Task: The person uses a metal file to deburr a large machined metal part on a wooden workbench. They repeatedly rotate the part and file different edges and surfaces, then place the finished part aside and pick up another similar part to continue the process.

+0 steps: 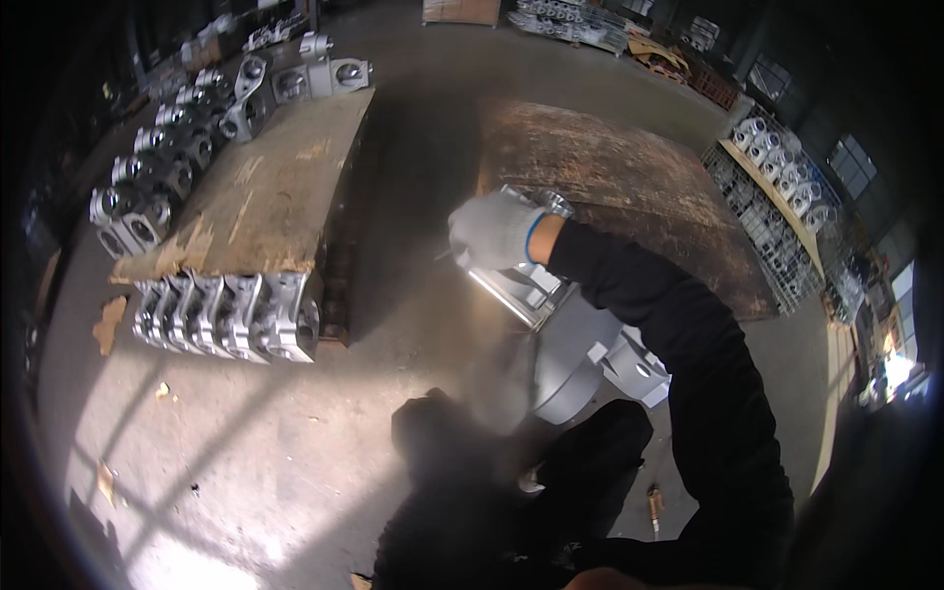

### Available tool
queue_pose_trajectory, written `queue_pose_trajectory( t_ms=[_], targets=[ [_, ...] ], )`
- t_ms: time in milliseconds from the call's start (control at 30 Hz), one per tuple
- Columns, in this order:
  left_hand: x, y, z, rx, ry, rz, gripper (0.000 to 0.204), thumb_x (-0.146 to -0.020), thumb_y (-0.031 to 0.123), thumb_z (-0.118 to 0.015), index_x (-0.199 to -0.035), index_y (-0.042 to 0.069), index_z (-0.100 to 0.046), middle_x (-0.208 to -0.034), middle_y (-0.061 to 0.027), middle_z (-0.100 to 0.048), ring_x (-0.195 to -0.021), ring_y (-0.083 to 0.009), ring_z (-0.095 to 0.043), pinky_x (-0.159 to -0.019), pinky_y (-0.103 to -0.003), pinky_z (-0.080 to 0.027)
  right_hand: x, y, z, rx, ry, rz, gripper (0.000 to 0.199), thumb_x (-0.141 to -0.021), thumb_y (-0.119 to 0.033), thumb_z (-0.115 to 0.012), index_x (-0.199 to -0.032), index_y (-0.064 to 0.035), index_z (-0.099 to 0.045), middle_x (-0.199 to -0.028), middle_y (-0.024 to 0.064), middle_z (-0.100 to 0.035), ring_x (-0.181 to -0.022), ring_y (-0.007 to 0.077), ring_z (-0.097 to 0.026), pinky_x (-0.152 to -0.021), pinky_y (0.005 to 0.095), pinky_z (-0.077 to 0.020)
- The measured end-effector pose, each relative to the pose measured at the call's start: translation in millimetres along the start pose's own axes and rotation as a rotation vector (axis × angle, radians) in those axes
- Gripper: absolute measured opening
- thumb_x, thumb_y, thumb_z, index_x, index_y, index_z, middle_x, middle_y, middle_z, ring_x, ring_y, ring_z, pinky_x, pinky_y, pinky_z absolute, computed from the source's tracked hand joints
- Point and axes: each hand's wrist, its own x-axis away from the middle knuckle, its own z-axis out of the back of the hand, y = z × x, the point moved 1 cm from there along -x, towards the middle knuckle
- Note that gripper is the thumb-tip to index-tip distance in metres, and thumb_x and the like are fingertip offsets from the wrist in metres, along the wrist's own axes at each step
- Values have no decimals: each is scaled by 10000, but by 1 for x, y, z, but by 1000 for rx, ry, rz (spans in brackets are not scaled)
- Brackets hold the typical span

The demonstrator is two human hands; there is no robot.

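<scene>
The right hand [492, 231] is curling over a metal part [511, 298] near a brown board [610, 157]; I cannot tell whether its grip is closing on it. The left hand is not showing clearly. At right, a wire cage [739, 208] is holding silvery castings [782, 169].

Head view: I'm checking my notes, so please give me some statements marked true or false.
1. The right hand wears a glove. True.
2. The right sleeve is white. False: the sleeve is black.
3. Metal parts line the left side of the pale board. True.
4. The wire cage is full of cardboard. False: the wire cage holds castings.
5. The right hand is over the pale board. False: it is over a silvery metal frame.
</scene>
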Motion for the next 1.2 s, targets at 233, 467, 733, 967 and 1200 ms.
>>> queue_pose_trajectory(
  t_ms=[233,467,733,967,1200],
  targets=[
    [61,7,5,236,356,1200,298,-945,238,-765,-1088,-18,-710,-973,-128,-748,-869,-212,-712,-747,-351,-561,83,98,36,-81,243,-470,224,-857,-227,-697,-979,-107,-842,-1040,177,-783,-981,391,-747,-931,485,-593],
    [60,-5,25,-174,-40,567,246,-949,208,-743,-1064,-5,-702,-919,-115,-718,-811,-213,-685,-700,-352,-538,75,88,24,-194,156,-582,289,-782,-210,-712,-978,-40,-838,-994,237,-777,-988,421,-758,-918,470,-608],
    [69,-13,48,-401,-181,185,185,-953,174,-718,-1037,10,-692,-859,-99,-683,-744,-214,-654,-646,-352,-512,52,95,38,-106,221,-504,268,-807,-215,-669,-871,-14,-835,-857,246,-762,-843,412,-768,-800,468,-618],
    [68,-13,58,-486,-231,17,133,-957,144,-696,-1012,23,-684,-805,-85,-653,-686,-215,-626,-599,-352,-490,48,83,25,-97,107,-514,255,-794,-185,-684,-902,-9,-834,-909,241,-776,-895,420,-775,-825,479,-620],
    [64,-12,61,-540,-258,-97,82,-961,114,-674,-988,37,-675,-752,-72,-623,-628,-215,-599,-552,-352,-467,55,88,38,-89,44,-494,279,-794,-193,-687,-947,-16,-839,-942,224,-785,-917,388,-777,-832,461,-616]
  ],
)
